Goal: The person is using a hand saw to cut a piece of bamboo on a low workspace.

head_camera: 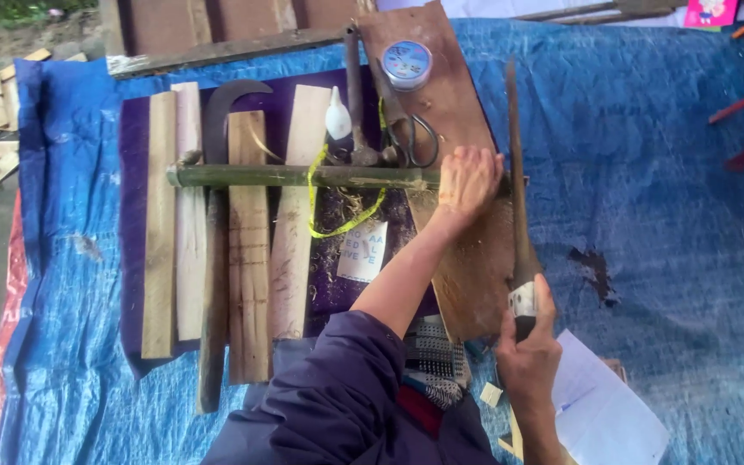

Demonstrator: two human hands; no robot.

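Observation:
My left hand (468,181) presses down on the right end of a green bamboo pole (294,176) that lies crosswise over several wooden slats (249,245). My right hand (527,346) grips the handle of a long machete (517,172), whose blade points away from me and crosses just right of the left hand at the pole's end. A yellow measuring tape (337,211) loops over the pole.
A brown board (467,258) lies under the pole's end. On it sit a round spool (407,64), scissors (415,138), a hammer (355,95) and a white glue bottle (337,116). A curved sickle (217,198) rests among the slats. Blue tarp (665,224) covers the ground; white paper (604,409) lies at lower right.

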